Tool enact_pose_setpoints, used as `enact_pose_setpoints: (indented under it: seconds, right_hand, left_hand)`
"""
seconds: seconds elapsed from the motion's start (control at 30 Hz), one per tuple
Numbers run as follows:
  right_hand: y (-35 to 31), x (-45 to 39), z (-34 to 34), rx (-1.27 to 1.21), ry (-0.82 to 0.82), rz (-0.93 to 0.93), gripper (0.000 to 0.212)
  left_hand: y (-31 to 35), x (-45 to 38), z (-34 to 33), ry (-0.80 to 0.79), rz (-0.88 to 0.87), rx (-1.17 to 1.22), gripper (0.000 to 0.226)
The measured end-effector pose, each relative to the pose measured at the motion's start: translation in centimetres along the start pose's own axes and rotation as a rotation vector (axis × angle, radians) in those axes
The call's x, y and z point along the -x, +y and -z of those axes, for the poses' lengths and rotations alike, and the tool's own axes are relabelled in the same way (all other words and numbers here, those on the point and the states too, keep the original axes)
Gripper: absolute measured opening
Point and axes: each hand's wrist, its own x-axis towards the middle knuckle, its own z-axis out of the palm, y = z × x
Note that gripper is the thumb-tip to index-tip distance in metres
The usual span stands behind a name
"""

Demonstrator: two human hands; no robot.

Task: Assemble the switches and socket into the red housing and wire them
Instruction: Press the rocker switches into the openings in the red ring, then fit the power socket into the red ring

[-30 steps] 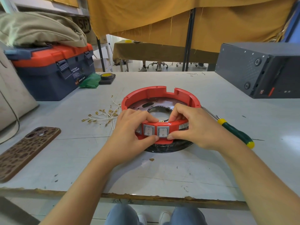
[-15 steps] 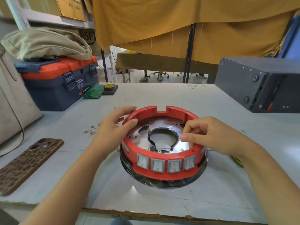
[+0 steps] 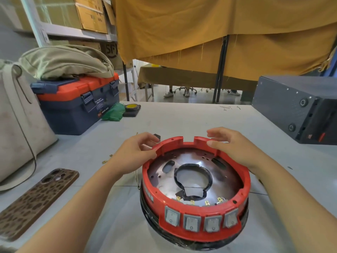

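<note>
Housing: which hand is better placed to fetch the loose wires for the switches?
Left, probably. The left hand grips the housing rim on the side where brass wire ends show on the table. The right hand rests on the opposite rim.

Bright red round plastic housing (image 3: pixel 196 214), fitted across the near wall with four pale grey rocker switches (image 3: pixel 200 220) marked in dark symbols. Shiny silver metal plate (image 3: pixel 224 176) inside, its central opening edged in black. Brass-yellow terminals (image 3: pixel 207 203) just behind the switches. Glossy black rounded base (image 3: pixel 182 240) underneath. Pale grey scuffed tabletop (image 3: pixel 182 121). Brown phone case with darker leopard-like spots (image 3: pixel 36 199) on the left. Navy blue toolbox with orange-red lid (image 3: pixel 76 105), topped by khaki-beige folded cloth (image 3: pixel 63 63). Crumpled green bag (image 3: pixel 113 113) beside a black block with yellow disc (image 3: pixel 131 107). Dark grey metal box (image 3: pixel 295 106) with small red marks at right. Mustard-yellow hanging curtain (image 3: pixel 218 28) behind.
</note>
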Motion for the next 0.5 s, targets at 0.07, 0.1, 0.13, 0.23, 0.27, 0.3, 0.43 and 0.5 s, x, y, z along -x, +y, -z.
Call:
enact_pose_setpoints:
  seconds: [0.07, 0.1, 0.13, 0.23, 0.27, 0.3, 0.43, 0.5]
  right_hand:
    - [0.0, -0.8, -0.1, -0.129, -0.046, -0.055, 0.027]
    - [0.2, -1.1, -0.1, -0.195, -0.06, -0.091, 0.022]
    - [0.4, -1.3, -0.1, -0.261, -0.07, -0.124, 0.02]
    - [1.4, -1.5, 0.0, -0.491, -0.108, -0.187, 0.022]
    - [1.6, -1.6, 0.0, -0.548, -0.115, -0.197, 0.024]
    - [1.8, -1.6, -0.1, -0.588, -0.114, -0.204, 0.026]
    - [2.4, -2.1, -0.8, -0.648, -0.123, -0.216, 0.027]
    - [2.5, -2.2, -1.0, -0.644, -0.134, -0.209, 0.027]
  left_hand:
    - [0.1, -0.7, 0.4, -0.037, 0.006, -0.036, 0.03]
    - [0.1, -1.2, 0.7, -0.046, 0.008, -0.058, 0.026]
    - [0.1, -1.8, 0.9, -0.046, 0.013, -0.081, 0.021]
    - [-0.4, -4.5, 1.2, 0.032, 0.019, -0.182, 0.013]
    - [-0.7, -5.5, 1.2, 0.059, 0.02, -0.235, 0.015]
    - [-1.0, -6.5, 1.1, 0.07, 0.014, -0.3, 0.018]
    - [-2.5, -10.5, 0.4, -0.052, -0.034, -0.641, 0.037]
    - [-3.2, -11.8, 0.0, -0.153, -0.037, -0.745, 0.042]
